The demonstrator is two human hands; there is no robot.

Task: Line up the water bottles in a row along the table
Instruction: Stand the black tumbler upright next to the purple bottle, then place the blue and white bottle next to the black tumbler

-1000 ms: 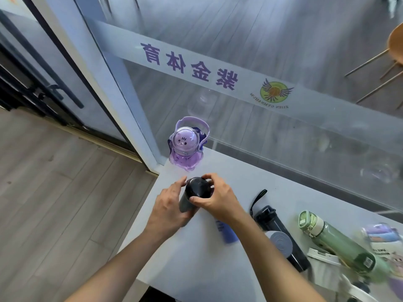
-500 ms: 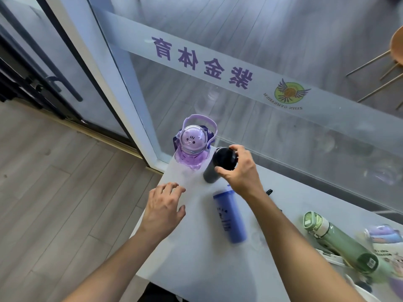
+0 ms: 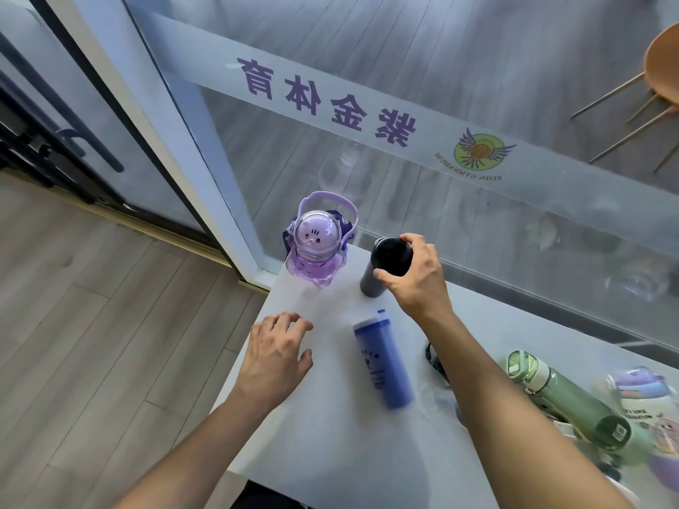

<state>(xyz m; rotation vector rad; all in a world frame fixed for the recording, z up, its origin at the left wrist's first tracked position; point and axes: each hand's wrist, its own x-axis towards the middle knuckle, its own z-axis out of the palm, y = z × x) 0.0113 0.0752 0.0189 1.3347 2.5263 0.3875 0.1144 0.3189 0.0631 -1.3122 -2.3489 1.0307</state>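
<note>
A purple cartoon bottle (image 3: pixel 316 247) with a loop handle stands upright at the far left corner of the white table (image 3: pixel 330 435). Just right of it stands a black bottle (image 3: pixel 385 264), and my right hand (image 3: pixel 415 277) is shut around its top. A blue bottle (image 3: pixel 382 361) lies on its side in the middle of the table. My left hand (image 3: pixel 275 356) rests open, palm down, near the table's left edge. A green bottle (image 3: pixel 566 398) lies on its side at the right.
A glass wall with a frosted band of purple lettering (image 3: pixel 327 101) runs along the table's far edge. More bottles, one white with cartoon prints (image 3: pixel 646 402), crowd the right edge. Wooden floor (image 3: pixel 92 325) lies left of the table. An orange chair (image 3: pixel 661 71) stands behind the glass.
My right hand carried the black bottle away from me and set it upright beside the purple bottle. My left hand let go and dropped flat onto the table.
</note>
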